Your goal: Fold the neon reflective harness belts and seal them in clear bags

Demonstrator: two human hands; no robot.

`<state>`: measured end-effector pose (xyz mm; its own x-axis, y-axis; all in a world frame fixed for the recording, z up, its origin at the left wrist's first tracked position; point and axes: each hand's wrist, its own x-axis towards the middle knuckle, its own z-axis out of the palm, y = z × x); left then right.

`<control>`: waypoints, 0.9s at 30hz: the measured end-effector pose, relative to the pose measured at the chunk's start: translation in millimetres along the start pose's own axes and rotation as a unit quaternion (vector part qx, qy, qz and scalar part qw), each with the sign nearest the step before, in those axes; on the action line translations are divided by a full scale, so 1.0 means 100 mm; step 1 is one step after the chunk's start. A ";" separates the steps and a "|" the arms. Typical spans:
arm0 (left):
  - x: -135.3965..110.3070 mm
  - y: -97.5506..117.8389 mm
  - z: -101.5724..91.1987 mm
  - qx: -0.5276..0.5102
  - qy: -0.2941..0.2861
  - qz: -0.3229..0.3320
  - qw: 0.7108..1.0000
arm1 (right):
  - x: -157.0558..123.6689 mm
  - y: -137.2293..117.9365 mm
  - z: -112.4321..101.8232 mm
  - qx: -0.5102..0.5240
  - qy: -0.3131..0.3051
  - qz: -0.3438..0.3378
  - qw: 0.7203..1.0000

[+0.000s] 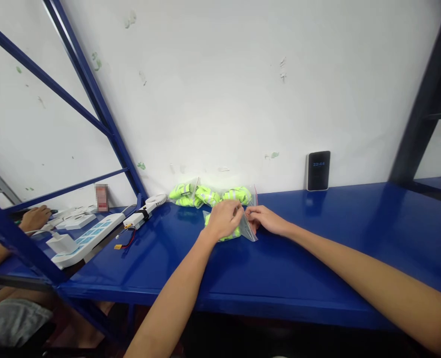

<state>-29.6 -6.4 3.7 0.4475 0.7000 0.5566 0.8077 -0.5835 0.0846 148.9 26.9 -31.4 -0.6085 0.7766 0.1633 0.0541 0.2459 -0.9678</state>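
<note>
A clear zip bag [248, 230] lies on the blue table with a folded neon-yellow reflective vest [228, 237] inside. My left hand [226, 218] is over the bag, its fingers curled and closed at the bag's upper part; the hand hides much of the vest. At the bag's right, open-looking end, my right hand [266, 220] has its fingers pinched together on the plastic edge. Just behind my hands, against the wall, sit several more bagged neon-yellow vests [205, 195] with silver stripes.
A black device with a clock display [318, 170] leans on the wall at right. To the left are a white handheld fan [156, 200], a wired connector [125, 238], a power strip [89, 241] and a blue frame post [101, 107]. Another person's hand [36, 218] is beyond it.
</note>
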 end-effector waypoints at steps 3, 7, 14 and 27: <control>-0.05 0.12 0.12 0.049 0.016 -0.016 0.999 | 0.02 0.05 -0.01 -0.073 0.038 -0.037 0.996; -0.07 0.14 0.23 0.073 0.018 -0.021 0.997 | 0.03 0.08 -0.06 -0.141 0.060 -0.048 0.987; -0.02 -0.03 0.23 0.028 0.019 -0.013 0.999 | 0.00 0.04 -0.06 -0.153 0.071 -0.039 0.985; -0.03 -0.20 0.16 -0.032 0.003 0.034 0.999 | 0.00 0.03 0.14 -0.077 0.087 -0.064 0.991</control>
<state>-41.5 9.9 -12.7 0.4974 0.6562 0.5674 0.7496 -0.6543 0.0996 137.9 19.1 -36.8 -0.4732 0.8186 0.3256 0.1141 0.4234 -0.8987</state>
